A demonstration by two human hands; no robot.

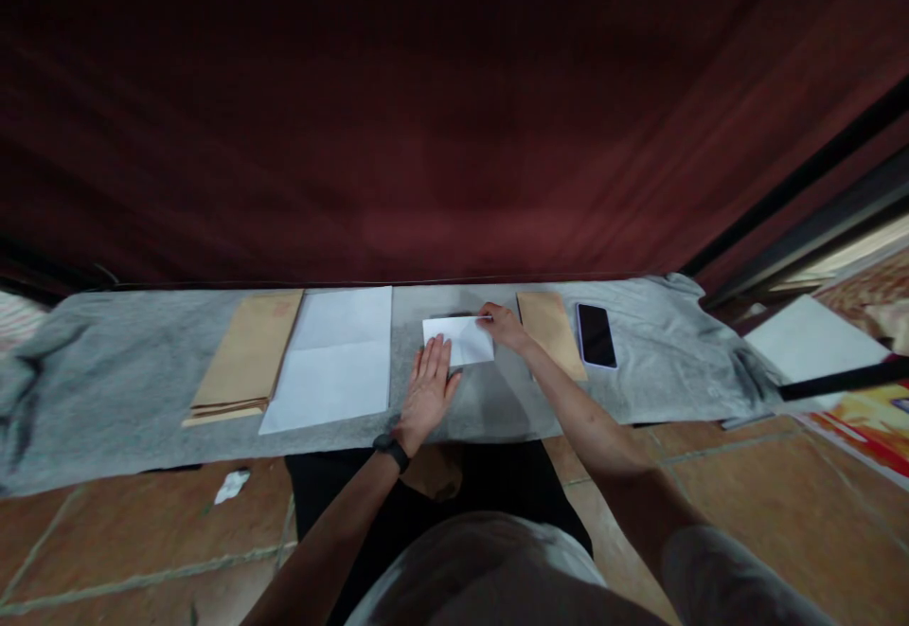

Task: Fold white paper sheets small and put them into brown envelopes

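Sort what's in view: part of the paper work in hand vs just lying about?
In the job:
- small white paper, under left hand, right hand at its edge
- likely large white paper
- likely brown stack and brown piece

Lying about, apparently:
- phone
- crumpled white scrap on floor

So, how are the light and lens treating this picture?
Head view: dim, the dark red fabric falling nearly black at the top; a soft shadow on the grey cloth near the right hand; wide-angle stretching toward the edges; fine detail soft throughout.
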